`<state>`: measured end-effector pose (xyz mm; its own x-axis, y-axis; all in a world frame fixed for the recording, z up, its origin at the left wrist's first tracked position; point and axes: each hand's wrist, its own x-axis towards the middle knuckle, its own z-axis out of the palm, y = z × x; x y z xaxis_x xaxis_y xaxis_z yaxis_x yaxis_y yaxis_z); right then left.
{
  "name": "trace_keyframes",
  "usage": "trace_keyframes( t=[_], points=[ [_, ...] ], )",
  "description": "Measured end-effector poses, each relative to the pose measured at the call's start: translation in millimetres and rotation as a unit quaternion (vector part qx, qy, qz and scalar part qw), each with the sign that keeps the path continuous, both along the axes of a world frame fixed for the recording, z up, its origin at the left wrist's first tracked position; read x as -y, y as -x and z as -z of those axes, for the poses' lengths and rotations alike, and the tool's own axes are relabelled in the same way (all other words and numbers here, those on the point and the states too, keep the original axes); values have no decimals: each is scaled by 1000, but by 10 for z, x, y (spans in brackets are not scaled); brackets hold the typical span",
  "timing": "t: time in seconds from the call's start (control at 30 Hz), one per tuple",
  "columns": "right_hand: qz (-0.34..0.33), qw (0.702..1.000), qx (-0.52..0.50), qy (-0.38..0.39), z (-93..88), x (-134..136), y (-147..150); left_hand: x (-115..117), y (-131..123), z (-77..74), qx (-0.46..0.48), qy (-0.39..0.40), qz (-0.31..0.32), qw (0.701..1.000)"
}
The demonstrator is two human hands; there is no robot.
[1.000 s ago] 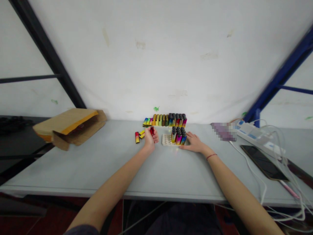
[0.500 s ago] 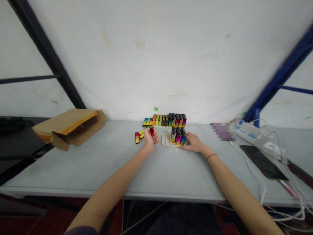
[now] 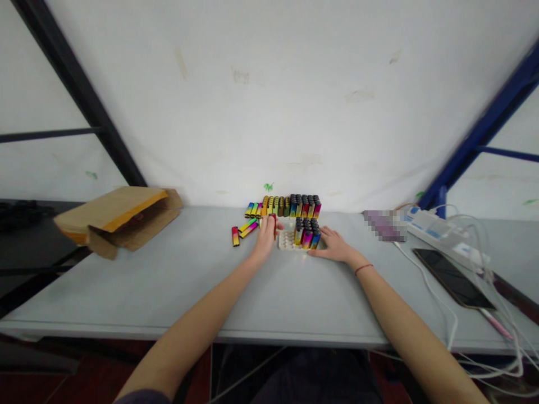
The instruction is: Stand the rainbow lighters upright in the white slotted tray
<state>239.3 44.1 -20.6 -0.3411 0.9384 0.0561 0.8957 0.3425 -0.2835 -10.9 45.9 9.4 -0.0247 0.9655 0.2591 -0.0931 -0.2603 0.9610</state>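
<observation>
Gripped in my left hand (image 3: 265,237) is a red lighter (image 3: 275,223), held upright at the left edge of a white tray (image 3: 286,242) with round holes. Several lighters with black tops and shiny coloured bodies (image 3: 307,234) stand in the tray's right part. Its left holes show bare. My right hand (image 3: 333,246) rests with fingers spread against the tray's right side, holding nothing. Left of my left hand lie a red-yellow lighter (image 3: 235,236) and a couple of yellow-pink lighters (image 3: 248,227); my hand partly covers this area.
Along the wall stand rows of black-topped lighters (image 3: 305,206) and yellow-green ones (image 3: 275,206). An open cardboard box (image 3: 122,216) lies at left. On the right are a phone (image 3: 455,278), a power strip (image 3: 442,235), loose white cables and a blurred purple item (image 3: 383,225).
My left hand has moved right with the red lighter, up to the tray's left edge, uncovering more of the yellow-pink lighters. The right hand stays still against the tray.
</observation>
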Motion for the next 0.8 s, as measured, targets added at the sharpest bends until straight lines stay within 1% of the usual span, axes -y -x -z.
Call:
trace_keyframes(
  t=[0.07,0.1,0.13,0.2,0.3,0.4,0.5,0.63,0.8],
  points=[
    [2,1000,3,0,-1,1,2,11,10,15,-110,-110,-12,988],
    [3,1000,3,0,-1,2,4,18,20,16,-154,-148,-1,977],
    [3,1000,3,-1,-2,3,5,24,31,13,-188,-173,17,967],
    [2,1000,2,-4,-4,5,7,34,46,12,-230,-196,66,951],
    [4,1000,0,-9,1,8,6,39,42,42,-252,-191,116,942],
    [5,1000,-2,-8,16,6,0,40,16,102,-251,-171,135,943],
    [5,1000,-6,-7,36,-3,-11,50,-5,143,-254,-161,139,944],
    [7,1000,-11,-8,53,-14,-19,72,-12,144,-261,-154,129,944],
    [8,1000,-6,0,30,-6,-8,75,-10,160,-249,-136,115,952]
  ],
)
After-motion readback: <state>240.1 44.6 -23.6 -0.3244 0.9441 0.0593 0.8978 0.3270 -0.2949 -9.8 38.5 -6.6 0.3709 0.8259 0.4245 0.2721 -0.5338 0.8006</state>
